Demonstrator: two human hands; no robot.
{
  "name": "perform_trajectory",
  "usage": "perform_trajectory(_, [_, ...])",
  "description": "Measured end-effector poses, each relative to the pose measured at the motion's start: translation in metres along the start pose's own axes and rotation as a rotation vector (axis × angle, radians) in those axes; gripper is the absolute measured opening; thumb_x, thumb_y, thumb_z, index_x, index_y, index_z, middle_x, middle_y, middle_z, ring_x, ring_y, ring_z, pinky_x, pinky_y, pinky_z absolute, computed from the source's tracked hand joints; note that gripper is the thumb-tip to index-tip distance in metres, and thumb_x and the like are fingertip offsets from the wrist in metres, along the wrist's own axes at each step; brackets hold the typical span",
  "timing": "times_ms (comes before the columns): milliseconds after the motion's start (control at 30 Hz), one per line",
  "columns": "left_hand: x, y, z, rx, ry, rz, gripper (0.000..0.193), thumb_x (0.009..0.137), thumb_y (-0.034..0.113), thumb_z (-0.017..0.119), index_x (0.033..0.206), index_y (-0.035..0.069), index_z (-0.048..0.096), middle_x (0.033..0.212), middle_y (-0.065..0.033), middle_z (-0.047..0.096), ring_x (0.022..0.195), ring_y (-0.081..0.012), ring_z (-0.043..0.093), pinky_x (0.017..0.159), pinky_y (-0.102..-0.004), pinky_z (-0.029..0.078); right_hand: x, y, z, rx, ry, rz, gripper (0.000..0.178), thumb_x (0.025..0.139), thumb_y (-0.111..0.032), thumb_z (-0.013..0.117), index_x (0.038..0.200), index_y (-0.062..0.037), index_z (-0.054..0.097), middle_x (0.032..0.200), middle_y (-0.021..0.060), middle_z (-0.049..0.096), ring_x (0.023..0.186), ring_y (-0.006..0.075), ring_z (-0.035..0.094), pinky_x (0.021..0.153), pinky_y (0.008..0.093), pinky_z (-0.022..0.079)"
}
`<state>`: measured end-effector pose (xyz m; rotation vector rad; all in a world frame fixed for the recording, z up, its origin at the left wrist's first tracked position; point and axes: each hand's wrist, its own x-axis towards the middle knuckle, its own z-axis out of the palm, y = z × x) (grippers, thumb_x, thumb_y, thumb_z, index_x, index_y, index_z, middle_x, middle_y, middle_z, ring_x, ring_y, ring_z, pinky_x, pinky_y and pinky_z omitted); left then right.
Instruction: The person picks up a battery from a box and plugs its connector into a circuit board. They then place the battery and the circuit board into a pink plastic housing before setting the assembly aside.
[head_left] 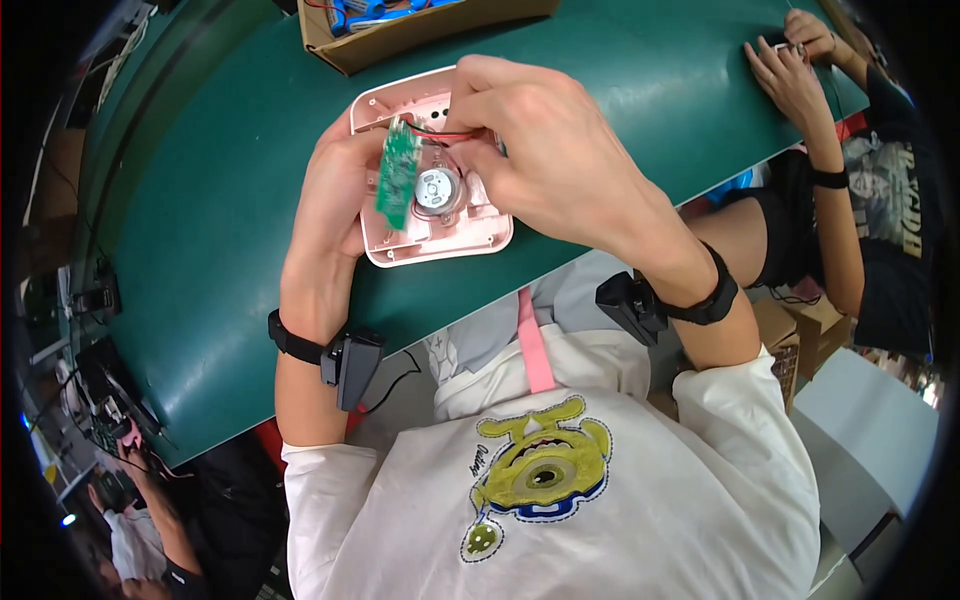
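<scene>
A pink plastic housing lies open side up on the green table, near its front edge. My left hand is closed round the housing's left side, with its thumb by a green circuit board. The board stands tilted over the housing's left half. Beside it, a round silver motor sits in the middle of the housing. Red and black wires run from the board's top to the fingertips of my right hand, which are pinched over the housing's upper right. That hand partly hides the wire ends.
At the far edge of view, a cardboard box holds several blue cylindrical cells with wires. A co-worker's hands handle a small part at the table's right end. Another person's arm shows at lower left. The table curves along my front.
</scene>
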<state>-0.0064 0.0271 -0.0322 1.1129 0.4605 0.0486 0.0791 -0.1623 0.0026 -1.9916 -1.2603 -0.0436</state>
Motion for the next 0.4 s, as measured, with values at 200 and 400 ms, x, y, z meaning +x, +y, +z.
perform_trajectory(200, [0.0036, -0.0022, 0.0016, -0.044, -0.005, 0.01, 0.023, 0.098, -0.005, 0.049, 0.118, -0.003, 0.061, 0.105, -0.0149, 0.071, 0.085, -0.0194, 0.075, 0.074, -0.0329, 0.065, -0.002, 0.0018, 0.0028, 0.049, 0.073, 0.036, 0.009, 0.081, 0.001, 0.07, 0.088, 0.0073, 0.07, 0.088, 0.0159, 0.062, 0.078, 0.0361, 0.064, 0.069, 0.0454, 0.049])
perform_trajectory(400, [0.0021, -0.0037, 0.001, -0.037, -0.033, 0.016, 0.025, 0.099, -0.003, 0.05, 0.123, -0.003, 0.059, 0.108, -0.0163, 0.072, 0.089, -0.0207, 0.076, 0.076, -0.0337, 0.066, -0.0015, -0.0003, 0.0006, 0.06, 0.09, 0.061, 0.01, 0.081, 0.001, 0.07, 0.088, 0.0073, 0.071, 0.088, 0.0176, 0.062, 0.078, 0.0368, 0.064, 0.069, 0.0453, 0.048])
